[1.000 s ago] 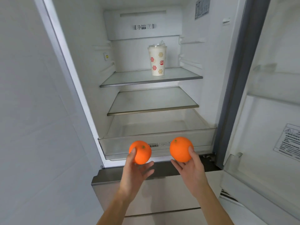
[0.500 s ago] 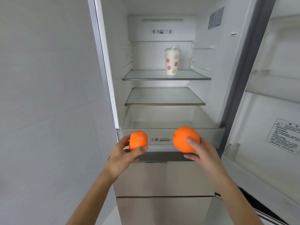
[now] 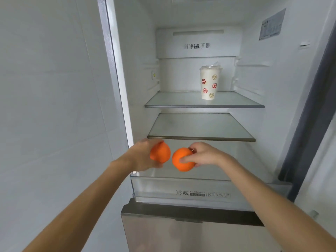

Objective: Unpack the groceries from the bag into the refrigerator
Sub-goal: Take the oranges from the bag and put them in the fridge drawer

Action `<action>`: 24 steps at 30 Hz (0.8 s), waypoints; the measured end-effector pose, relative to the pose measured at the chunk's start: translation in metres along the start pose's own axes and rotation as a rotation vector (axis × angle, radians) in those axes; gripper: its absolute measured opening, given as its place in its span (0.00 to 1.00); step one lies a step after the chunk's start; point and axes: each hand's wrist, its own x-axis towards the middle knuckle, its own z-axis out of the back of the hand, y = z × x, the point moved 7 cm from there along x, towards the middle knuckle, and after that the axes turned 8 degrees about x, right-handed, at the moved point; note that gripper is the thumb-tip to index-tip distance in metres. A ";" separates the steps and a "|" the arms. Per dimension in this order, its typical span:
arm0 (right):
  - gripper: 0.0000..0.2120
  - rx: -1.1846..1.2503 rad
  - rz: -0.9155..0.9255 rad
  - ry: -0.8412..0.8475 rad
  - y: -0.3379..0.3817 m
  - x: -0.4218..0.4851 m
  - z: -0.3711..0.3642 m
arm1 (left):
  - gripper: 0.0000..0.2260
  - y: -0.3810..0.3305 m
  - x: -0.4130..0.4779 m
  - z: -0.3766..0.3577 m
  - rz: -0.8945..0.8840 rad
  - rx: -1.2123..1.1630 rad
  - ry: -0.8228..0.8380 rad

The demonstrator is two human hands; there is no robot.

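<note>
The refrigerator [image 3: 138,73] stands open in front of me. My left hand [image 3: 143,155] grips one orange [image 3: 161,153] and my right hand [image 3: 203,154] grips a second orange [image 3: 181,161]. Both oranges hang side by side, almost touching, over the open clear drawer [image 3: 181,193] at the bottom of the fresh-food compartment, just below the lower glass shelf [image 3: 200,128]. A paper cup [image 3: 209,82] with red and gold patterns and a plastic lid stands on the upper glass shelf [image 3: 181,100]. The bag is out of view.
A white tiled wall [image 3: 51,106] runs along the left of the fridge. The open fridge door [image 3: 323,160] is at the right edge. Below the clear drawer is a closed steel-fronted drawer [image 3: 181,233].
Both hands have risen and reached forward from in front of the drawer's face to above its open top, bringing the two oranges closer together. My view has moved nearer to the fridge.
</note>
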 end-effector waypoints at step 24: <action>0.40 -0.717 0.279 0.008 -0.028 0.138 -0.046 | 0.42 0.029 0.130 -0.113 -0.118 0.866 0.198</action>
